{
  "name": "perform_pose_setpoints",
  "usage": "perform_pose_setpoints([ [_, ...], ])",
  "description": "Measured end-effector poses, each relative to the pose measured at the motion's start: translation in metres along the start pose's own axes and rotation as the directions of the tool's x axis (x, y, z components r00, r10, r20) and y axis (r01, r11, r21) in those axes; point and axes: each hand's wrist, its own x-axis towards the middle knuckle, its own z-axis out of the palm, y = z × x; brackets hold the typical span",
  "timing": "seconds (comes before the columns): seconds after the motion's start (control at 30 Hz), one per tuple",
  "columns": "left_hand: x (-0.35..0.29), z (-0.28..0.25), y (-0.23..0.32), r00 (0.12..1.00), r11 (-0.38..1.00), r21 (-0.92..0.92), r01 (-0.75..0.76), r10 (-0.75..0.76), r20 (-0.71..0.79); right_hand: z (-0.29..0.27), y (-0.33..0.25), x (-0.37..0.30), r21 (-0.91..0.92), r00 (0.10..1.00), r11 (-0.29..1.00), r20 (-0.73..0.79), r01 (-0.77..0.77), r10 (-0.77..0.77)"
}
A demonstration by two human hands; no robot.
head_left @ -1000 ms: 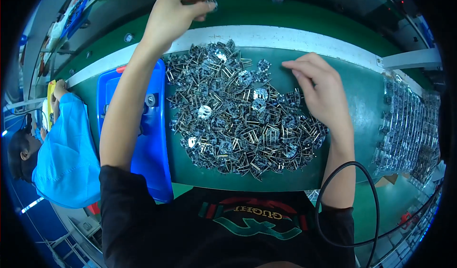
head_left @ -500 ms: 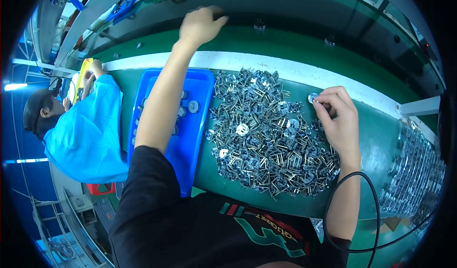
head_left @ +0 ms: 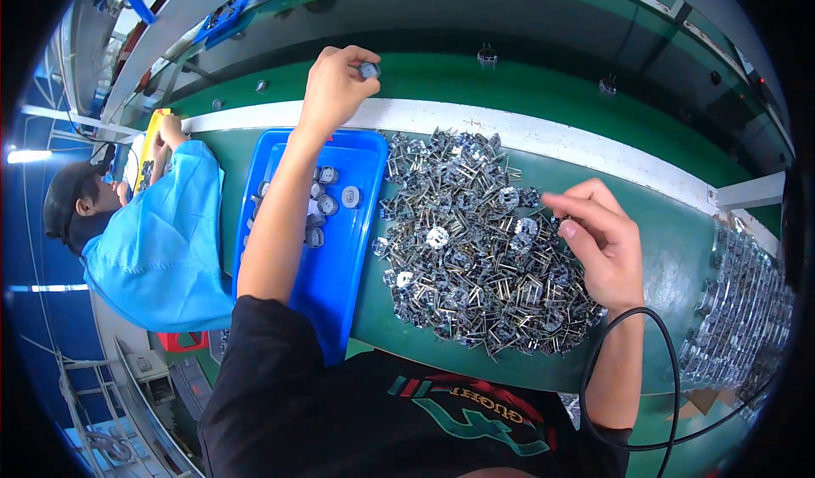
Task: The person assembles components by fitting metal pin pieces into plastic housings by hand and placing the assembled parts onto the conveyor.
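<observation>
My left hand (head_left: 333, 92) is over the white rail beside the green belt, its fingers closed on a small round grey part (head_left: 368, 70). Below that forearm lies a blue tray (head_left: 341, 261) with several similar round grey parts (head_left: 327, 205), some hidden by the arm. At the right edge of a big heap of shiny metal parts with prongs (head_left: 475, 257), my right hand (head_left: 604, 244) has its thumb and fingers drawn together. Whatever sits between those fingertips is too small and covered to make out.
Along the green belt (head_left: 424, 70) stand several small pronged parts (head_left: 486, 55). A white rail (head_left: 526, 143) borders the table. Stacked metal parts in clear packing (head_left: 737, 300) lie far right. A black cable (head_left: 671, 376) loops by my right forearm. A co-worker in blue (head_left: 161, 232) sits left.
My left hand has come back from over the belt and now shows a round grey part in its fingers. My right hand has dropped slightly toward the heap; the silver disc at its fingertips no longer shows.
</observation>
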Motion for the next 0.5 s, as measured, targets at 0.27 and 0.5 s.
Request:
perform_pose_setpoints([
  [0.27,-0.079,-0.005,0.123,0.893,0.176,-0.897,0.405,0.133,0.430,-0.002,-0.002,-0.004,0.147,0.998,0.988,-0.031,-0.052,0.057],
  [0.5,-0.104,0.008,0.150,0.812,0.151,-0.856,0.495,0.270,0.517,0.008,-0.007,-0.002,-0.365,0.903,0.899,-0.253,0.243,-0.347],
])
